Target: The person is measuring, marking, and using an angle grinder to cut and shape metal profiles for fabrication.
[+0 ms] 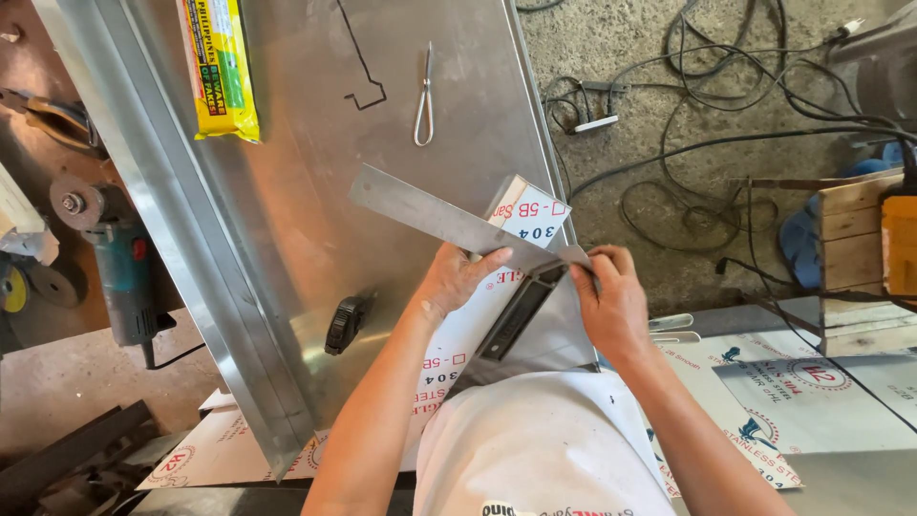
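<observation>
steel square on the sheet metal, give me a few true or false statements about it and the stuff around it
1. Both hands rest on the steel square. True: left hand, right hand.
2. The yellow packet lies under the square. False: it lies apart, at the far end of the metal sheet.
3. An angle grinder lies off the sheet's left edge. True.
4. The bent wire piece is in the right hand. False: it lies loose on the sheet.
5. The black knob sits on the floor cables. False: it is on the sheet.
</observation>
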